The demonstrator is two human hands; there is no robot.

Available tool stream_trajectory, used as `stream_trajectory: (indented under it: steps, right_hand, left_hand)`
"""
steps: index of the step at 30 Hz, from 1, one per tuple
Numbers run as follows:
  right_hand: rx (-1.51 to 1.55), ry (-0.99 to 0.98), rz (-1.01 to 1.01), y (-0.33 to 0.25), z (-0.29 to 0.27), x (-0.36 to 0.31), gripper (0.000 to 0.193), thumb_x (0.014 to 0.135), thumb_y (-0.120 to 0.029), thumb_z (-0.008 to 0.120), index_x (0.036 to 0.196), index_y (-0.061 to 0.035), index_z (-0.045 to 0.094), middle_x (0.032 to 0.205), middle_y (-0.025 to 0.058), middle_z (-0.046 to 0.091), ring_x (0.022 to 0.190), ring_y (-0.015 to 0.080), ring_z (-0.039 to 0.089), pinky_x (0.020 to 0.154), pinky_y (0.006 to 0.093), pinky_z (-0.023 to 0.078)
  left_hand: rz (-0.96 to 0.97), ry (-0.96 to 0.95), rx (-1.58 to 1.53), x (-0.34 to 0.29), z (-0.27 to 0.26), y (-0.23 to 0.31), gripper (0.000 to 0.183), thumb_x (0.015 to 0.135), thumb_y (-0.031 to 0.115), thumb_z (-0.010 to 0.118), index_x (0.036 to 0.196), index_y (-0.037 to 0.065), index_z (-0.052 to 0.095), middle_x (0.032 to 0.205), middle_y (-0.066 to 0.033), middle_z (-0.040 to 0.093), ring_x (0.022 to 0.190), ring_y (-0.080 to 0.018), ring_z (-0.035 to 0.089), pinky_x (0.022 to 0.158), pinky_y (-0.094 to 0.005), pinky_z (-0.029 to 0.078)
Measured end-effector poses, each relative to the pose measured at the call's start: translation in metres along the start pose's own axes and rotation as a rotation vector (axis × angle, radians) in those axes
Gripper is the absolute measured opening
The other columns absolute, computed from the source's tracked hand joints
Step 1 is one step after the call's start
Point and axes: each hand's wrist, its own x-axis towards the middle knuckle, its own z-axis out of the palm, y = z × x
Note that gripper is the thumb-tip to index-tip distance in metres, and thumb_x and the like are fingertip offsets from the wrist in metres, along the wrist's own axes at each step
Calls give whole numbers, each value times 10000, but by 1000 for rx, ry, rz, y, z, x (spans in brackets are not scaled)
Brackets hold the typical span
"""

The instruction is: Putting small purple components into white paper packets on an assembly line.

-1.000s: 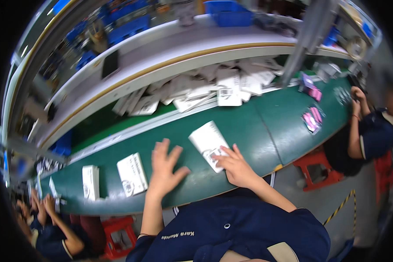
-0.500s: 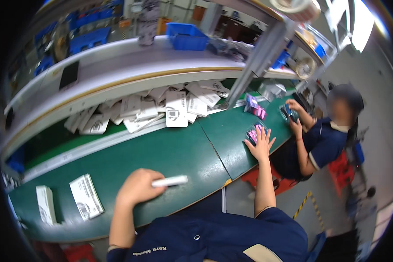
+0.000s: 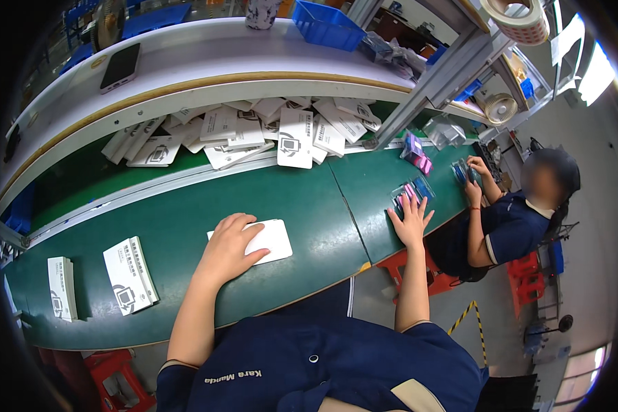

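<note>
On the green bench, a thin flat white box (image 3: pixel 276 240) lies with its plain side up. My left hand (image 3: pixel 228 250) is closed over its left part, thumb and fingers spanning it. Far to the right, my right hand (image 3: pixel 410 221) reaches out with fingers spread at a clear plastic tray (image 3: pixel 427 187) holding pink and blue pieces. The fingertips are at the pink pieces (image 3: pixel 408 192); whether they press on them I cannot tell. Two stacks of printed white boxes stand at the left, a thicker one (image 3: pixel 127 278) and a narrower one (image 3: pixel 61 288).
A heap of white boxes (image 3: pixel 237 130) lies under the shelf (image 3: pixel 206 62), which holds a phone (image 3: pixel 121 67) and a blue bin (image 3: pixel 328 26). A purple and pink pack (image 3: pixel 416 152) sits beyond the tray. At the right, a co-worker (image 3: pixel 508 220) handles small items.
The white box in my left hand has gone from standing on edge to lying flat. My right hand stays spread at the tray. The whole view has shifted slightly.
</note>
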Motion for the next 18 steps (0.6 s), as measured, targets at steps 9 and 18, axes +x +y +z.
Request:
stream_trajectory:
  steps: [9,18]
  right_hand:
    - [402,34,108,33,20,23,613,997,-485,490,1494,-129,440,1527,162,440,1477,367,284,1190,598,82]
    - [489,344,42,27,8,17,353,818,-117,742,1158,-41,689,988,129,743,900,294,701,833,384,540]
  left_hand:
    - [0,7,-6,-6,1,-4,470,834,319,754,1205,44,664,1254,-148,611,1262,-357,513,1083,-467,401]
    - [9,9,-10,-4,5,-3,454,828,290,763,1200,46,670,1258,-150,614,1263,-359,513,1085,-465,402]
